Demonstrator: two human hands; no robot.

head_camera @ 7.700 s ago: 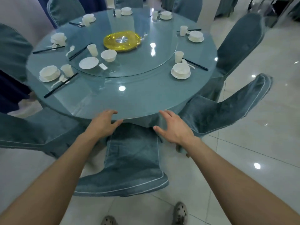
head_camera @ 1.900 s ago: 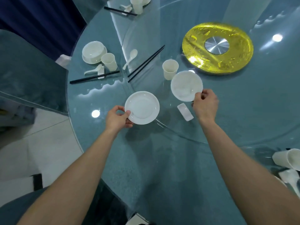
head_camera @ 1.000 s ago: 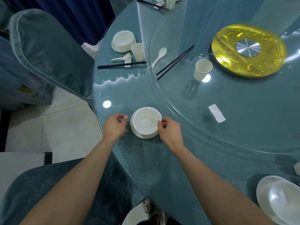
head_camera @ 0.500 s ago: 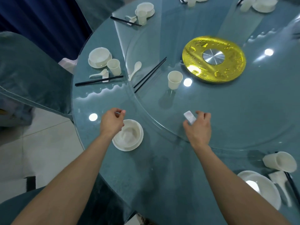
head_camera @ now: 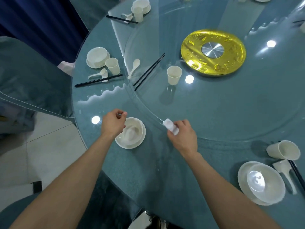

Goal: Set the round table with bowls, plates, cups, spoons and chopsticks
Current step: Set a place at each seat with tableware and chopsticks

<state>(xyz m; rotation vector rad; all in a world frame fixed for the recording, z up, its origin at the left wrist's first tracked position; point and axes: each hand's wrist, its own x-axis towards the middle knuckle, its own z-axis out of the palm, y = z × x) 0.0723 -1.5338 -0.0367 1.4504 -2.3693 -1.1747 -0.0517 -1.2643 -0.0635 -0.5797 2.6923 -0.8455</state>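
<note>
Dark blue curtain; teal-covered chair; pale glossy tiled floor.

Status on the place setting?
Right hand holds white rest. Left hand curled at bowl on plate. Cup, spoon, chopsticks on turntable.

Table: round, blue-green, with shiny glass on top.
Turning glass: a big round sheet on the middle of the table, just past both hands.
At the left hand: near plate, partly under the hand.
Far past the left hand: far plate, far cup, black sticks.
Out beside the right hand: side plate, tipped cup lying on its side.
On the turning glass: yellow dish, middle cup, spoon, long sticks.
</note>
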